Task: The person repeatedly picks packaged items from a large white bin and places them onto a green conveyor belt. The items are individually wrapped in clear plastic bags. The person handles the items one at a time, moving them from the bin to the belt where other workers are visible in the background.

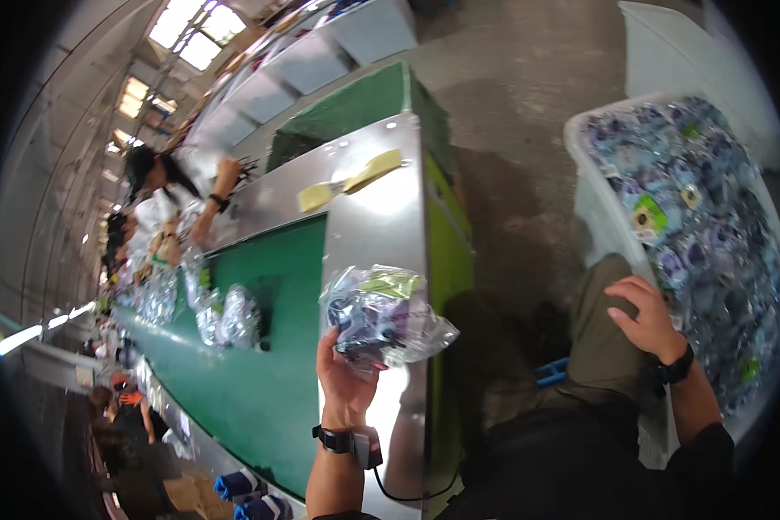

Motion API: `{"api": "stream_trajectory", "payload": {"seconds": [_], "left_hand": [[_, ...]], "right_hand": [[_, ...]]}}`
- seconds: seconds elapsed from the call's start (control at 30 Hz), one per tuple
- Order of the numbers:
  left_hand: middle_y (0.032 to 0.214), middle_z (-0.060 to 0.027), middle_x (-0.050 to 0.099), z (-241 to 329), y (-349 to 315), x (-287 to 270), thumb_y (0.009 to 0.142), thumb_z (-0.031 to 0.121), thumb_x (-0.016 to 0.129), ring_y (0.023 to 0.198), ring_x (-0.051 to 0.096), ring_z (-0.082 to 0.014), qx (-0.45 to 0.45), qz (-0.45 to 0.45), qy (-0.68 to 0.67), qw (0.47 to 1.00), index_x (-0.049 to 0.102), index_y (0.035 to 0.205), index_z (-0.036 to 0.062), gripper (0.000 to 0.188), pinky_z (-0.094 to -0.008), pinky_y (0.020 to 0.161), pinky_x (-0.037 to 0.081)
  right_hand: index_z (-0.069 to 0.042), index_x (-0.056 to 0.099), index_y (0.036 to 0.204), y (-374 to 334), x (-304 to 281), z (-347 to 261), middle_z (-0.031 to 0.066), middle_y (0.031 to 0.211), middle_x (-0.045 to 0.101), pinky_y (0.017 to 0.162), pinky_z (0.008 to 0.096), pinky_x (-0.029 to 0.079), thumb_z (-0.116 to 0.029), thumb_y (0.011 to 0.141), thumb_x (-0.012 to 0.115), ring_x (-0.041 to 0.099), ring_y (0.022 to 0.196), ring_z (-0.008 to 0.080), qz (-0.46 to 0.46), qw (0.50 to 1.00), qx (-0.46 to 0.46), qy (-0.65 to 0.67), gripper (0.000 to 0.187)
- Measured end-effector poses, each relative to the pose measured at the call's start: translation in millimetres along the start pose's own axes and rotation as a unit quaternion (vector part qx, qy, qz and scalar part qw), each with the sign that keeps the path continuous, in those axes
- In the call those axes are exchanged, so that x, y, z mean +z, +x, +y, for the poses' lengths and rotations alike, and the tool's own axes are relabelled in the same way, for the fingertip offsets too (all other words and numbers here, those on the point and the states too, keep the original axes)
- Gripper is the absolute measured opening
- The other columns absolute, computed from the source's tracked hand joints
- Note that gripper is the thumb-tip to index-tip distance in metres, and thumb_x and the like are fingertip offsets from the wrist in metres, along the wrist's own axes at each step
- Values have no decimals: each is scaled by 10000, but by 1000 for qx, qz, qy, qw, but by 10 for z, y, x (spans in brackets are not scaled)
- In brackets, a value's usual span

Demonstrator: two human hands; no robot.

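Observation:
My left hand (347,381) is closed on a clear plastic bag (381,316) above the metal edge of the work table. Inside the bag are dark and purplish folded pieces and a green label; their exact kind is hard to make out through the shiny film. My right hand (646,316) holds nothing, with its fingers bent and apart, over my knee beside a white bin (588,204). Many similar bagged pieces (693,251) in blue and purple fill that bin, a few showing green labels.
A green conveyor belt (182,373) carries more clear bags (230,316). Yellow strips (351,182) lie on the metal table end (377,230). Behind it stands a green box (347,108). Co-workers (169,186) line the far side. White bins (308,61) stand in a row at the back.

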State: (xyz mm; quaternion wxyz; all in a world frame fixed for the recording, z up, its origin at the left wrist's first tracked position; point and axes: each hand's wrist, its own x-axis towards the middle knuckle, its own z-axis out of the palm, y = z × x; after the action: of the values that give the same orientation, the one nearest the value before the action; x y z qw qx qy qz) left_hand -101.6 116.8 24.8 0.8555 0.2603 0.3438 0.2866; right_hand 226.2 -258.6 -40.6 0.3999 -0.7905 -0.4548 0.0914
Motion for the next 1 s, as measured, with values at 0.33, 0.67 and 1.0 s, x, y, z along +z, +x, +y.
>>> {"api": "stream_trajectory", "payload": {"seconds": [0.33, 0.67, 1.0], "left_hand": [[1328, -118, 674, -1539, -349, 646, 997, 97, 657, 1229, 638, -217, -371, -238, 235, 866, 476, 1553, -7, 594, -335, 1063, 495], [1653, -174, 401, -1828, -429, 1034, 993, 321, 661, 1515, 394, -286, -269, -422, 305, 810, 291, 1637, -57, 833, -415, 1250, 282], [1374, -94, 640, -1580, -222, 817, 1076, 117, 639, 1252, 611, -208, -59, -316, 434, 842, 499, 1559, 50, 507, -360, 1041, 510]], "right_hand": [[-37, 589, 1415, -386, -162, 23, 66, 1194, 723, 899, 319, 589, -442, 1101, 586, 707, 1049, 136, -157, 830, 260, 468, 513], [-1, 666, 1312, -873, 15, -264, -10, 1103, 697, 816, 280, 496, -432, 1047, 695, 600, 923, 77, -196, 735, 300, 575, 506], [-31, 705, 1304, -977, -1534, 449, 57, 1196, 766, 878, 317, 587, -401, 1088, 616, 731, 1012, 147, 257, 842, 251, 403, 437]]}}
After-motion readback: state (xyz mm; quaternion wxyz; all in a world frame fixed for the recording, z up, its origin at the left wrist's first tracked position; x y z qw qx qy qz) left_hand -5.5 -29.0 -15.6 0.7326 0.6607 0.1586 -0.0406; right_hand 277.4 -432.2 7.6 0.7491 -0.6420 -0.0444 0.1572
